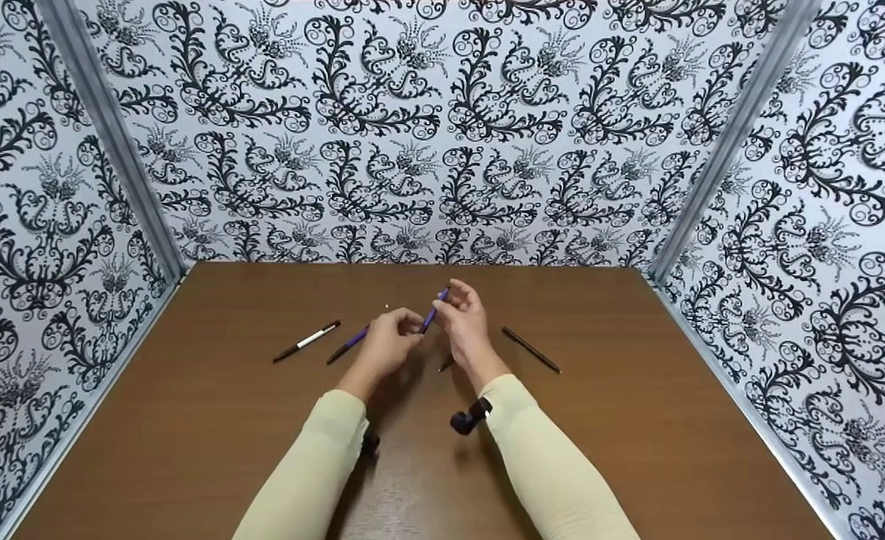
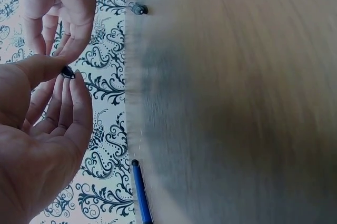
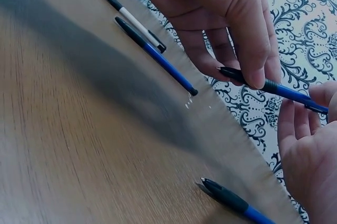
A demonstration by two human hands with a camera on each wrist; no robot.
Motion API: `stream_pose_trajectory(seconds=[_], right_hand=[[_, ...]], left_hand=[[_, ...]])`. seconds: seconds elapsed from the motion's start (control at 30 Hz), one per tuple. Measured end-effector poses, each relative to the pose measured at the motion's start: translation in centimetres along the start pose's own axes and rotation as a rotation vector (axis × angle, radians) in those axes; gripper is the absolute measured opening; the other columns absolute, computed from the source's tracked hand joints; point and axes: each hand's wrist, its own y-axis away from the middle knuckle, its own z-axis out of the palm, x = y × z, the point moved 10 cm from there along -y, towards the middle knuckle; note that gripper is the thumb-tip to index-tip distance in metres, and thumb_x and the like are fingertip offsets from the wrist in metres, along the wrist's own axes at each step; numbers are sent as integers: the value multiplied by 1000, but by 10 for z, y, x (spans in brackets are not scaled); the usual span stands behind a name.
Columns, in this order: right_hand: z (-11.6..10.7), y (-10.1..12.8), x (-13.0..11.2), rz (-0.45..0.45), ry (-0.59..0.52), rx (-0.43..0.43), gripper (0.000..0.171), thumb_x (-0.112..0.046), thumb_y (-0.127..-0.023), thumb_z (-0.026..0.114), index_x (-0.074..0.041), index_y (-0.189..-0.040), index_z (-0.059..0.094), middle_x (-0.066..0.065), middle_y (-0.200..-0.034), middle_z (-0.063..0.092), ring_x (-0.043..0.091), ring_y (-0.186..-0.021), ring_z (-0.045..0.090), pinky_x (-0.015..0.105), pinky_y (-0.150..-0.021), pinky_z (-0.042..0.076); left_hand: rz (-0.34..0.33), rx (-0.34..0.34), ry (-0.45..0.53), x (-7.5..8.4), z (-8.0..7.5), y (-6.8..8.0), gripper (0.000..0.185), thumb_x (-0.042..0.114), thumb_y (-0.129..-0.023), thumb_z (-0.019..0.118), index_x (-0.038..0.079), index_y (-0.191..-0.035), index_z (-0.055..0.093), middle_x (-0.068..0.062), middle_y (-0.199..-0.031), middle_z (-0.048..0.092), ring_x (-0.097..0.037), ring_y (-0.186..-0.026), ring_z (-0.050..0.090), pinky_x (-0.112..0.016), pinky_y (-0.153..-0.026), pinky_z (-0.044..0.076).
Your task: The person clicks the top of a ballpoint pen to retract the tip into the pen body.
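Observation:
Both hands hold a blue pen (image 1: 433, 311) with a black grip, tilted above the table. The left hand (image 1: 388, 343) pinches its black grip near the point between thumb and fingers; in the right wrist view the metal tip sticks out past them. At the other end, the clip end, the right hand (image 1: 466, 322) grips the pen with thumb and fingertips. In the left wrist view only a small black end of this pen (image 2: 68, 72) shows at the left fingertips. A second blue pen (image 3: 163, 66) lies beside the left hand, partly covered by it in the head view.
A white pen with black ends (image 1: 306, 341) lies at left on the brown table (image 1: 600, 450). Below the right hand is another blue pen (image 3: 226, 195), mostly hidden in the head view. A dark pen (image 1: 531, 349) lies at right. Patterned walls (image 1: 412, 150) enclose the table.

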Motion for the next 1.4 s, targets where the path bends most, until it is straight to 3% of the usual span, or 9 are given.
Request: stream_pose_trajectory(seconds=[0.27,0.53,0.77,1.0,1.17,1.4], right_hand=[[4,2,-6,-40,10,7,56,20,-94,71,-7,-142,63,13,-114,69,22,-100,70,45,-97,61],[10,5,-21,-91,90,-18,60,19,-93,73,2,-148,58,18,-119,71,33,-113,68,38,-92,63],[10,6,-24,-91,107,-27,57,18,-93,73,1,-146,61,13,-116,72,24,-104,70,36,-90,64],[11,4,-26,-127,86,-53,57,20,-95,71,6,-148,57,9,-113,71,20,-104,71,31,-84,63],[11,4,-26,-132,77,-47,53,20,-94,72,1,-142,64,9,-110,72,20,-101,71,32,-85,64],[12,4,-26,-126,89,-43,54,19,-93,74,4,-144,62,16,-112,73,24,-99,71,33,-85,64]], left_hand=[[23,9,35,1,1,-1,19,-6,-98,77,3,-116,78,-8,-104,78,-25,-100,74,-41,-93,62],[57,8,81,5,0,0,20,-7,-98,76,1,-117,77,-9,-104,77,-24,-98,74,-39,-90,62],[47,-1,100,6,1,0,19,-6,-99,77,3,-116,77,-8,-105,77,-24,-98,73,-38,-91,62],[64,7,128,6,1,-2,20,-6,-97,79,1,-115,77,-10,-103,77,-21,-94,73,-31,-83,61],[70,16,144,7,0,-2,20,-8,-96,79,-1,-114,77,-11,-103,77,-21,-93,73,-31,-84,61],[67,31,144,8,-2,0,21,-10,-94,79,-1,-113,78,-10,-101,77,-22,-91,73,-32,-85,62]])
